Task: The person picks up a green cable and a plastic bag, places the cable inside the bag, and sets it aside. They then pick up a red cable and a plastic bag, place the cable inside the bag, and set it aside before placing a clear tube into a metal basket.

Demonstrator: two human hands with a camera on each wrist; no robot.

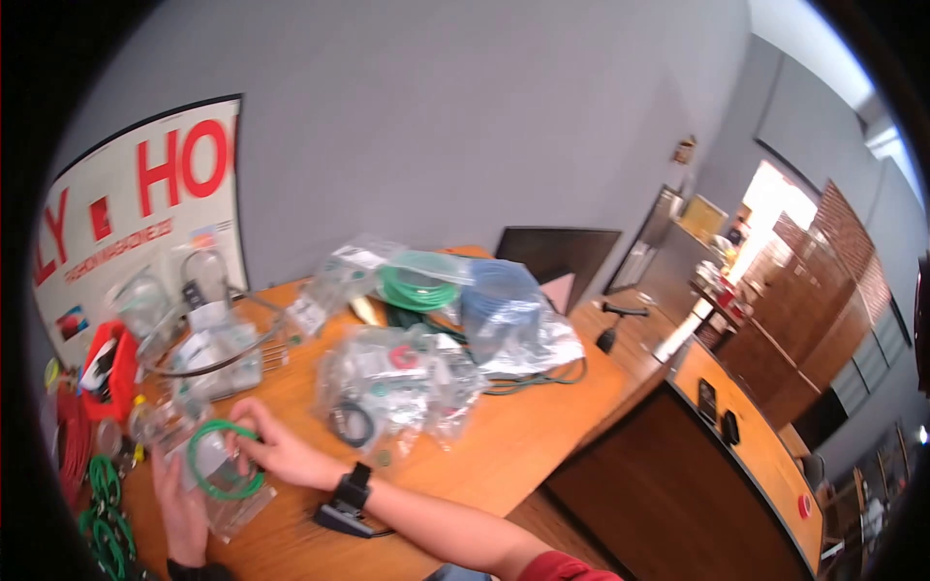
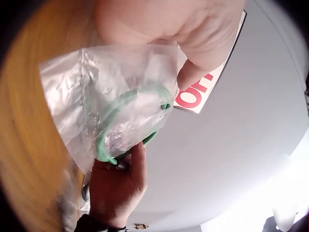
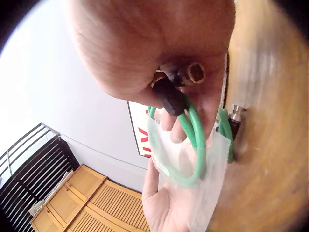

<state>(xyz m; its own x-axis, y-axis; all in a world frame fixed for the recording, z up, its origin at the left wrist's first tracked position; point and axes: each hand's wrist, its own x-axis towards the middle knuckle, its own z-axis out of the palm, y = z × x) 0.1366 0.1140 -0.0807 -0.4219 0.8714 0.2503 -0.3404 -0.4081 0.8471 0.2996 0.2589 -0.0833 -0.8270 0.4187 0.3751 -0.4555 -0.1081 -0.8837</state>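
Observation:
A coiled green cable (image 1: pixel 197 472) with black ends is gripped by the right hand (image 1: pixel 276 450) above the table's left part. The right wrist view shows its black connectors (image 3: pixel 170 96) with metal tips in that palm, the fingers curled round them. The left hand (image 1: pixel 182 505) holds a clear plastic bag (image 1: pixel 232 518) against the coil. Seen from the left wrist, the left hand (image 2: pixel 193 29) pinches the bag (image 2: pixel 67 96) at its upper side, and the right hand (image 2: pixel 116 188) grips the cable (image 2: pixel 108 118) below. Whether the coil is inside the bag, I cannot tell.
Bagged cables (image 1: pixel 417 290) and a pile of clear bags (image 1: pixel 387 378) lie on the wooden table (image 1: pixel 484 474). A red bin (image 1: pixel 123 373) stands at the left, near more green cables (image 1: pixel 105 523). A black device (image 1: pixel 341 521) sits beside the right wrist.

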